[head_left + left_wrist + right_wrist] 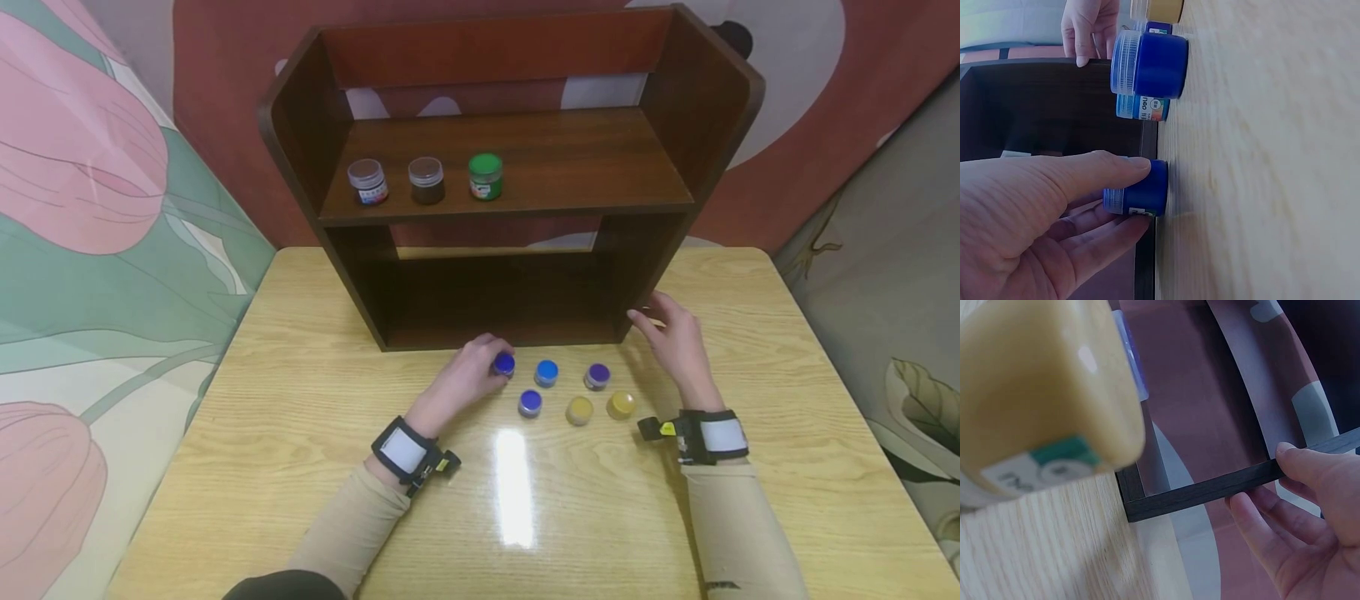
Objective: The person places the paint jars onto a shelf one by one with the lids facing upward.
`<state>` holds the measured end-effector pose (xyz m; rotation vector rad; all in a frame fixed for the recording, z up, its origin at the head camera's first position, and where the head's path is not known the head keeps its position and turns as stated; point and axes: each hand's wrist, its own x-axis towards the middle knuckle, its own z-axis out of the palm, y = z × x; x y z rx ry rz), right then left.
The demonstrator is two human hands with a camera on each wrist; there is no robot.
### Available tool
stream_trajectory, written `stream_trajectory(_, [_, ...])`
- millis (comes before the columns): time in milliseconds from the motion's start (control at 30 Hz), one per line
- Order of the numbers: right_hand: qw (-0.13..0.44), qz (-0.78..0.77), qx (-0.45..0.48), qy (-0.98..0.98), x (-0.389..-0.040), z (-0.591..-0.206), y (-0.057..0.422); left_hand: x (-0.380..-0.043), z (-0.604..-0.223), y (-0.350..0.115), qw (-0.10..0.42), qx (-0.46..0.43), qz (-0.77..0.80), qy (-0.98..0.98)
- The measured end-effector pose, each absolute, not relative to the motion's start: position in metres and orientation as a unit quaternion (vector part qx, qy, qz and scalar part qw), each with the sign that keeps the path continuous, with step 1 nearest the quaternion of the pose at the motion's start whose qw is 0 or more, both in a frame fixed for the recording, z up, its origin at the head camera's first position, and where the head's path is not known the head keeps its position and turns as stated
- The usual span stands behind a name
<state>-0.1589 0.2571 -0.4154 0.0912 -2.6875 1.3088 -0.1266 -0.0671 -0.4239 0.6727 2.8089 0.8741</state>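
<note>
My left hand (471, 372) pinches a dark blue paint jar (504, 364) between thumb and fingers, in front of the shelf. In the left wrist view the thumb lies across the side of that jar (1147, 187), which appears to stand on the table. My right hand (675, 337) grips the front edge of the right side panel of the dark wooden shelf (626, 321), thumb on one face and fingers on the other, as the right wrist view shows. Nearby on the table stand a light blue jar (547, 372), another dark blue jar (530, 404), a purple jar (597, 377) and two yellow jars (579, 411).
On the upper shelf board (570, 158) stand a clear-lidded jar (368, 182), a dark brown jar (427, 181) and a green jar (486, 177). The lower compartment (495, 292) opens toward me. Patterned cloth (90, 250) hangs around the wooden table (300, 417).
</note>
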Motion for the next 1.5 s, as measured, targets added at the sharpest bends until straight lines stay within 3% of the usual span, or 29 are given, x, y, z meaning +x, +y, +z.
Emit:
stream_trajectory(833, [0.081,0.434,0.034,-0.897,-0.159,-0.415,0.257,-0.130,-0.428,-0.071,0.077,0.223,0.294,0.926])
stream_trajectory(1500, [0.079,0.435,0.032,-0.896,-0.159,-0.415,0.257,-0.136,-0.435,-0.079,0.092,0.284,0.304,0.905])
